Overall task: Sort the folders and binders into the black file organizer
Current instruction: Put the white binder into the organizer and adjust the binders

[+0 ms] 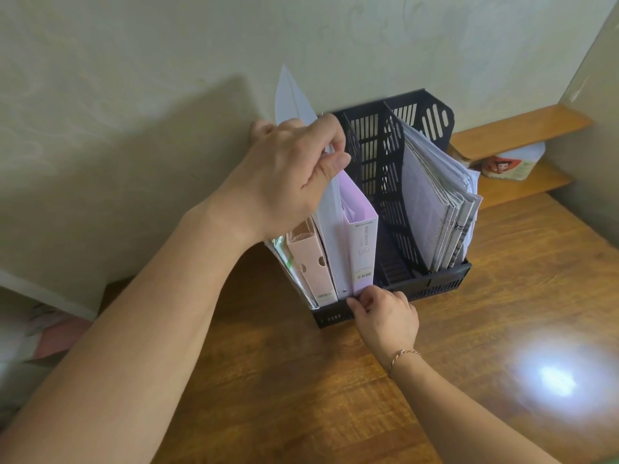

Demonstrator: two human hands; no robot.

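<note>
Standing on the wooden counter (469, 329) against the wall, the black file organizer (385, 182) holds items in its left and right compartments. Left compartment, left to right: clear plastic sleeves (288, 266), pink binder (313, 259), white folder (330, 226), lilac ring binder (363, 242), all upright, spines forward. Left hand (288, 175): grip clenched on the white folder's top edge, thumb and fingers pinching it. Right hand (385, 316): fingertips pinching the lilac ring binder's bottom corner at the organizer's front rail. Middle compartment open. Right compartment: stack of papers (442, 199), leaning right.
</note>
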